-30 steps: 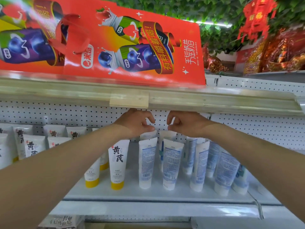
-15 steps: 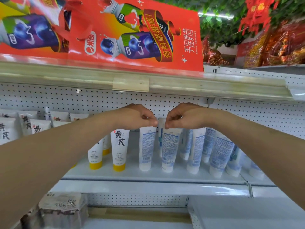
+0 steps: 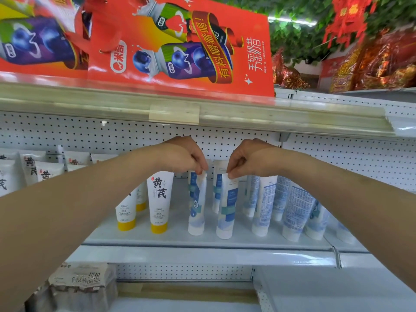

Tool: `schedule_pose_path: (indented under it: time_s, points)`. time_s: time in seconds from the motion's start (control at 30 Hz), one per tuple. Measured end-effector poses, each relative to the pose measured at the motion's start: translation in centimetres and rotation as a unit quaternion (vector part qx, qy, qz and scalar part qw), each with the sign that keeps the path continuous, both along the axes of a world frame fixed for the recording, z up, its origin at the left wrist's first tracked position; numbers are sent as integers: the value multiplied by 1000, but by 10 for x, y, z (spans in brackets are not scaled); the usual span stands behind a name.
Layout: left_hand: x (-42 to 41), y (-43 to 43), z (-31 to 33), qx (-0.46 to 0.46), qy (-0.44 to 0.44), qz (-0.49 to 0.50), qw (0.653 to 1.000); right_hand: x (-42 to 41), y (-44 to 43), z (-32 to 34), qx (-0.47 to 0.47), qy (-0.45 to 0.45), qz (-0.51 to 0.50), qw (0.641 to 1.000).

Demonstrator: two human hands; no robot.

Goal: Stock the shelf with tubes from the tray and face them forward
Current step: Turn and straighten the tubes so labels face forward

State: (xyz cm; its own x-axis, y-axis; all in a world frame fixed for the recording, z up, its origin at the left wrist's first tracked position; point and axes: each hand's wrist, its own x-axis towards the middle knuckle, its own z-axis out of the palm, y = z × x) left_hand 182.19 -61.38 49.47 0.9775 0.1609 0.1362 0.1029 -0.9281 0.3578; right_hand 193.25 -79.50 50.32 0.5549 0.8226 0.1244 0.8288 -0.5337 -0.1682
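Two white-and-blue tubes stand cap-down at the front of the white shelf (image 3: 202, 240). My left hand (image 3: 182, 155) pinches the crimped top of the left tube (image 3: 197, 206), which is turned partway, its blue front showing at an angle. My right hand (image 3: 246, 158) pinches the top of the right tube (image 3: 226, 210), whose blue front faces me. To their right, several more blue-and-white tubes (image 3: 264, 203) stand with printed backs showing. To the left, yellow-capped white tubes (image 3: 159, 199) face forward. No tray is in view.
An upper shelf edge (image 3: 202, 113) with a price-tag holder runs just above my hands, carrying red drink cartons (image 3: 180, 46). Pegboard backs the shelf. More white tubes (image 3: 33, 172) stand at far left. A wrapped bundle (image 3: 78, 287) sits on the lower shelf at bottom left.
Both hands dropped onto the tops of the two front tubes and gripped them. The tubes have rotated from printed backs toward blue fronts. The camera tilted slightly down.
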Motion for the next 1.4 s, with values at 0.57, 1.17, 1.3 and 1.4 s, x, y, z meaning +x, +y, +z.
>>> schedule_pose_path:
  time_s: [0.57, 1.17, 1.3, 1.4]
  points:
    - [11, -3, -6, 64, -33, 12, 997, 1, 9, -1, 9, 2, 11, 1000]
    - [2, -3, -4, 74, -26, 21, 997, -10, 8, 0, -11, -42, 26, 999]
    - [3, -2, -3, 70, -18, 25, 997, -11, 5, -2, -1, -41, 15, 999]
    - [3, -1, -4, 74, -17, 25, 997, -11, 3, -4, -3, -38, 9, 999]
